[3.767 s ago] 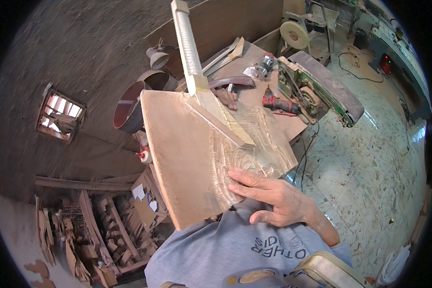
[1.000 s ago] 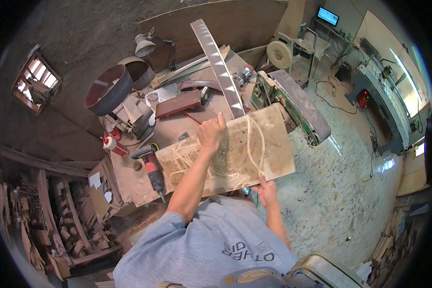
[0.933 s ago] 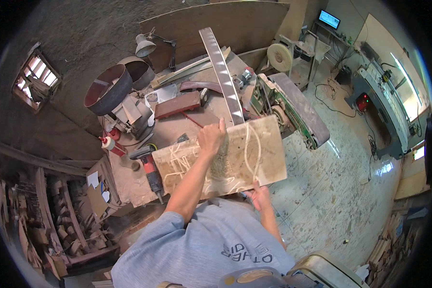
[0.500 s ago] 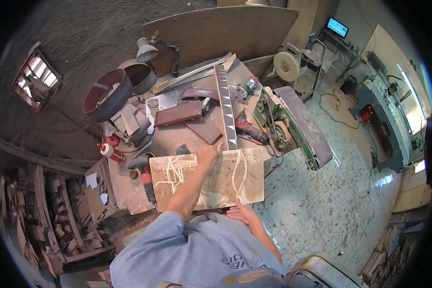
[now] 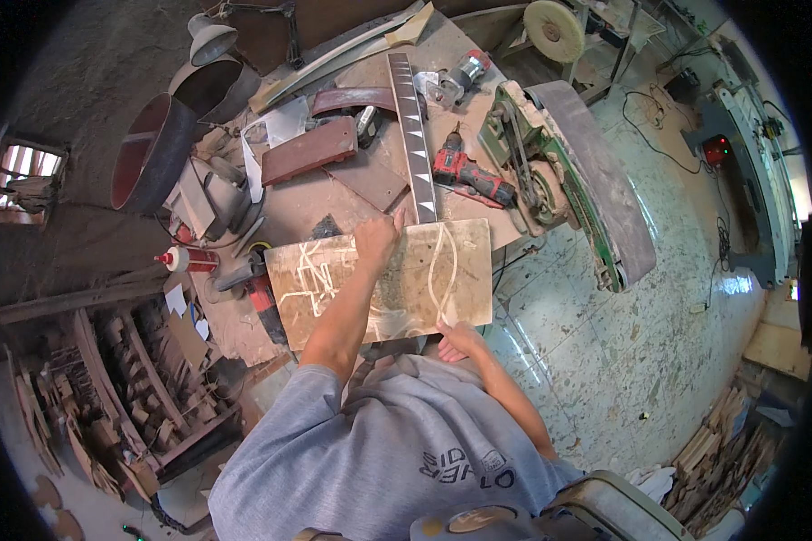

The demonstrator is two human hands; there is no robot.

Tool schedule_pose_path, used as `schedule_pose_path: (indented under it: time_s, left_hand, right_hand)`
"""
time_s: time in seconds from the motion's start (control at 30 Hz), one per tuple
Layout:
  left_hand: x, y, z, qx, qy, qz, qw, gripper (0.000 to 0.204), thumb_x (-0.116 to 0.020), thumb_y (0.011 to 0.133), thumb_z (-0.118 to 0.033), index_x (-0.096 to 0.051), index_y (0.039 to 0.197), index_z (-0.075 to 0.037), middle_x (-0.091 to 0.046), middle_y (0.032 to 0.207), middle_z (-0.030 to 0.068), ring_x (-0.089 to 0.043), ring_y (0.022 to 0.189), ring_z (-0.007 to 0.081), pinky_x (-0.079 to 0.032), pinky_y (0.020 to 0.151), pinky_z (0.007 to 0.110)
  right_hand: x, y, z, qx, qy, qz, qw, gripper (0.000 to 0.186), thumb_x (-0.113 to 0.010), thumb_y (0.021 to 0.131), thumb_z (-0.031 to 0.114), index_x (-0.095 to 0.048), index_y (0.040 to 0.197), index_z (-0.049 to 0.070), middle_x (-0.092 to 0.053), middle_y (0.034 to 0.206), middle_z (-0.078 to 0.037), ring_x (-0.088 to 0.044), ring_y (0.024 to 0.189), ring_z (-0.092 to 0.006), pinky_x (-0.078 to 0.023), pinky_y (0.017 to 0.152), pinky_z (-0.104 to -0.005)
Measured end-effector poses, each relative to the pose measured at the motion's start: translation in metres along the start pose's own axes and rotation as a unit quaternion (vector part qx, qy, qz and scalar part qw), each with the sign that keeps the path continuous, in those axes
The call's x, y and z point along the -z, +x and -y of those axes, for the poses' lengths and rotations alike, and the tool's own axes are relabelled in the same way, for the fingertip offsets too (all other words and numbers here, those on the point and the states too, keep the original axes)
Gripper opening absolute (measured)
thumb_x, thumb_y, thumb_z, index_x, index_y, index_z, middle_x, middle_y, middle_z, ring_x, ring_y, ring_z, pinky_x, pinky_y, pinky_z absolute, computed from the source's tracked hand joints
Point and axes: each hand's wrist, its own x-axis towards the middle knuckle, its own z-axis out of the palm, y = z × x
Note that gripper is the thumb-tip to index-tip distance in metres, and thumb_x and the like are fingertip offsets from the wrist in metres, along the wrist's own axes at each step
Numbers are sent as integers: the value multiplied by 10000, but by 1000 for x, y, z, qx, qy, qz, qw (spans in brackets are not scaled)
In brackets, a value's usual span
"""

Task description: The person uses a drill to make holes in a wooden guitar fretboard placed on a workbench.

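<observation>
Pale wooden board with carved curving lines lies flat at the near edge of the cluttered surface. Left hand clasps its far edge; right hand pinches its near edge. Red cordless drill lies just beyond.

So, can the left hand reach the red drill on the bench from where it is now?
Probably yes. The left hand rests on the far edge of the wooden board, and only the long patterned strip lies between it and the red drill.
</observation>
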Motion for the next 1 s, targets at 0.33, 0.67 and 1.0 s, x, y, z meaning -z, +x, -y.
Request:
schedule_pose_path:
  time_s: [0.33,0.67,1.0]
  left_hand:
    - [7,9,9,49,-22,131,990,631,-531,1019,-522,-760,726,-13,-686,721,271,-702,688,435,-545,644,541]
    - [47,190,89,75,-156,-132,976,361,-649,960,-359,-732,845,-27,-698,834,253,-691,776,457,-539,721,553]
    - [-9,420,238,98,143,-65,983,583,-672,874,-176,-523,1425,-57,-548,1450,197,-425,1449,381,-373,1155,565]
  right_hand:
    - [41,-16,48,101,-114,-23,988,627,-578,1019,569,-703,962,-43,-739,790,-152,-721,654,-219,-588,574,-341]
    - [65,-37,75,69,-11,-39,997,482,-608,1038,454,-686,865,11,-725,773,-118,-702,626,-194,-580,579,-320]
    - [31,-119,-30,17,155,-238,959,378,-704,978,364,-706,838,12,-716,703,-77,-665,629,-166,-525,599,-348]
